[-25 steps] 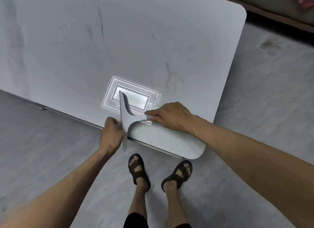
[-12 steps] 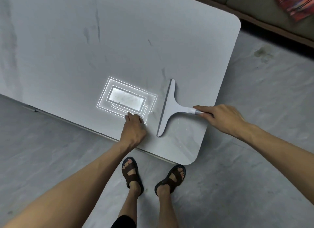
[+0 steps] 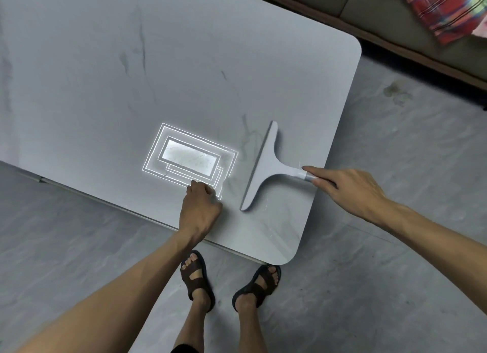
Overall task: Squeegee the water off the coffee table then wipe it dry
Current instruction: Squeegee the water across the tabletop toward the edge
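The grey marble-look coffee table (image 3: 158, 76) fills the upper left, its rounded front right corner near my feet. A pale grey T-shaped squeegee (image 3: 266, 165) lies on the tabletop close to the right edge, with its blade running front to back. My right hand (image 3: 347, 186) grips its handle at the table's edge, index finger stretched along the top. My left hand (image 3: 200, 210) rests on the table near the front edge with the fingers curled under and nothing in it. Faint wet streaks (image 3: 247, 139) show just left of the blade.
A bright rectangular reflection of a ceiling light (image 3: 189, 157) lies on the tabletop by my left hand. A sofa (image 3: 382, 12) with a red plaid cloth (image 3: 448, 7) stands at the top right. My sandalled feet (image 3: 196, 279) stand on the grey floor by the table's corner.
A second ago both hands held the squeegee at the front edge. My right hand has carried it to the right and laid it flat; my left hand let go and rests on the table.
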A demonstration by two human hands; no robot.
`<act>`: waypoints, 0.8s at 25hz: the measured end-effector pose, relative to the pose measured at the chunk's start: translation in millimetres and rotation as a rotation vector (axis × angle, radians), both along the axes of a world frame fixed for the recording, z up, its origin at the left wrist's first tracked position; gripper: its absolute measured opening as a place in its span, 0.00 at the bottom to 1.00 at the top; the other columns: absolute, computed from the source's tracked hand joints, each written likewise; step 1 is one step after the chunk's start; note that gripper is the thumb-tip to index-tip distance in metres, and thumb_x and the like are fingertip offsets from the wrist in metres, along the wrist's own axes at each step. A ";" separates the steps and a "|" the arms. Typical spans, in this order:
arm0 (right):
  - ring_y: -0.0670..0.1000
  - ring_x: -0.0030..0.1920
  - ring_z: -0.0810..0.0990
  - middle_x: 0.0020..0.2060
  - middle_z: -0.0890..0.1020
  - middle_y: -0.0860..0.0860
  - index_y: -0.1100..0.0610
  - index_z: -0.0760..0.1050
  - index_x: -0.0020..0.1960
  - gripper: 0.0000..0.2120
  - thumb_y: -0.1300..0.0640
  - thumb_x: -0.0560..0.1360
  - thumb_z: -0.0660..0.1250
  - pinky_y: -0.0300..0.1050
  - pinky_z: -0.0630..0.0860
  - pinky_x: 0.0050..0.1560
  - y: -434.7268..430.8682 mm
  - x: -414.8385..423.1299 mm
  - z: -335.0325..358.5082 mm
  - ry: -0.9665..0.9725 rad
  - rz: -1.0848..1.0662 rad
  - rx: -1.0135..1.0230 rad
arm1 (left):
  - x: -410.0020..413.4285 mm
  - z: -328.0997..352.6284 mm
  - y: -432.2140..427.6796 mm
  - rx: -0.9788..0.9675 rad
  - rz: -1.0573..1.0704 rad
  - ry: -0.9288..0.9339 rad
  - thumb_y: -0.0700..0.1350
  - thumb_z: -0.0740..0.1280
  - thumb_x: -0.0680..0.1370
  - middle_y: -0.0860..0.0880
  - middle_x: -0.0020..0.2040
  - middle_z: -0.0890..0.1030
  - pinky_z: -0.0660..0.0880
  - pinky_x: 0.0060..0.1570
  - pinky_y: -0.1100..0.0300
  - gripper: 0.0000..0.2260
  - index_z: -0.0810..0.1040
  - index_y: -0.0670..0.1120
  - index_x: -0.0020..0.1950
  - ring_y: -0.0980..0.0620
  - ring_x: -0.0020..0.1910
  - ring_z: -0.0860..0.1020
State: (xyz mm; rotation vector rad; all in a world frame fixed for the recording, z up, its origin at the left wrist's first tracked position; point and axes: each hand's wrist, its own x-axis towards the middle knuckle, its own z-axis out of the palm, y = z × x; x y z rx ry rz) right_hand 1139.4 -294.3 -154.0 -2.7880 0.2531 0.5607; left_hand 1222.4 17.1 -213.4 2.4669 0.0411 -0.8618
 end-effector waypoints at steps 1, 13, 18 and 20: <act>0.50 0.38 0.80 0.37 0.83 0.42 0.31 0.66 0.68 0.26 0.30 0.75 0.43 0.41 0.67 0.30 5.7 15.4 -0.4 -0.023 0.018 0.031 | 1.6 1.2 0.4 -0.031 0.087 -0.016 0.42 0.63 0.73 0.52 0.44 0.75 0.70 0.34 0.56 0.07 0.68 0.53 0.46 0.47 0.43 0.76; 0.55 0.48 0.80 0.48 0.84 0.43 0.29 0.62 0.65 0.20 0.32 0.76 0.43 0.46 0.67 0.40 27.6 90.5 -26.9 -0.015 0.067 0.109 | 15.4 -5.0 11.5 -0.091 -0.024 -0.013 0.42 0.66 0.71 0.52 0.43 0.72 0.62 0.31 0.63 0.09 0.66 0.50 0.45 0.55 0.38 0.71; 0.54 0.38 0.80 0.36 0.80 0.47 0.35 0.69 0.67 0.17 0.39 0.81 0.51 0.45 0.71 0.33 -16.5 27.9 -19.1 -0.001 -0.141 -0.004 | 0.8 -12.8 -16.6 -0.001 -0.294 0.034 0.39 0.65 0.70 0.44 0.56 0.68 0.70 0.45 0.53 0.11 0.65 0.47 0.46 0.38 0.56 0.71; 0.56 0.35 0.78 0.33 0.78 0.49 0.39 0.70 0.67 0.17 0.41 0.82 0.51 0.47 0.74 0.33 -18.8 5.0 -11.0 0.010 -0.170 -0.029 | 1.1 -16.4 -22.4 0.083 -0.398 0.127 0.39 0.64 0.70 0.34 0.69 0.61 0.70 0.56 0.44 0.12 0.67 0.44 0.52 0.31 0.68 0.62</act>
